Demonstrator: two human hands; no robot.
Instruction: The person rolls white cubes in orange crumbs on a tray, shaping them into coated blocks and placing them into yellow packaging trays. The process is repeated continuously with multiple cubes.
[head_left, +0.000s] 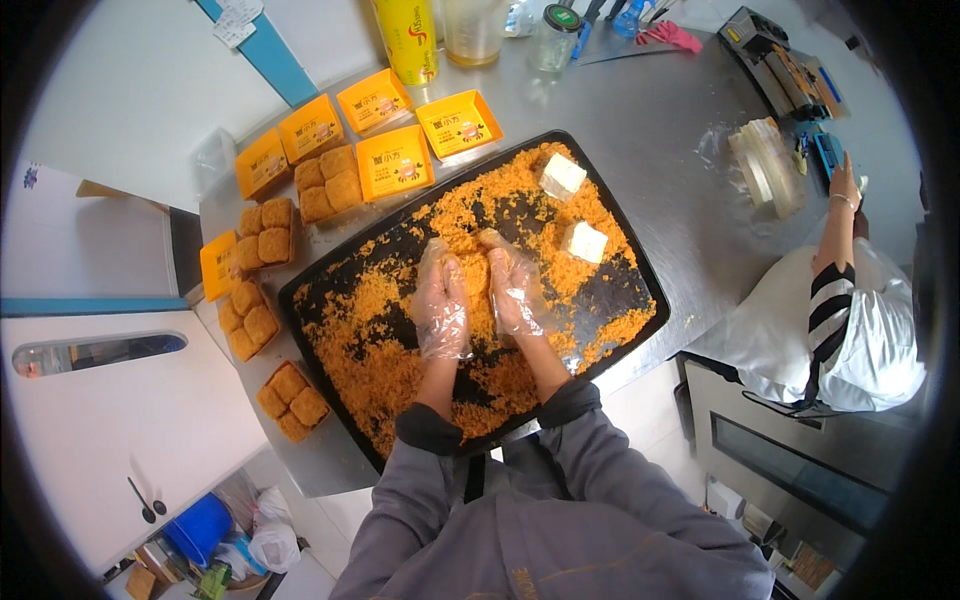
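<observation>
A black baking tray (660, 289) holds loose orange crumbs (375, 367). Over its middle, my left hand (442, 300) and my right hand (515, 289), both in clear plastic gloves, press from two sides on a crumb-covered piece (474, 274) between them. Two pale cream-coated cubes, an upper one (562, 177) and a lower one (585, 242), sit on crumbs in the tray's right part. Left of the tray stand boxes of crumb-coated cubes (330, 184), several cubes to a box. Yellow paper boxes (395, 163) with nothing in them stand along the tray's upper left side.
A yellow cylindrical container (409, 37), a plastic jug (472, 34) and a lidded glass jar (556, 37) stand at the steel table's (637, 97) back. A co-worker (825, 322) is at the right, near a stack of wrapped pale strips (765, 169). A white cabinet (112, 435) is at the left.
</observation>
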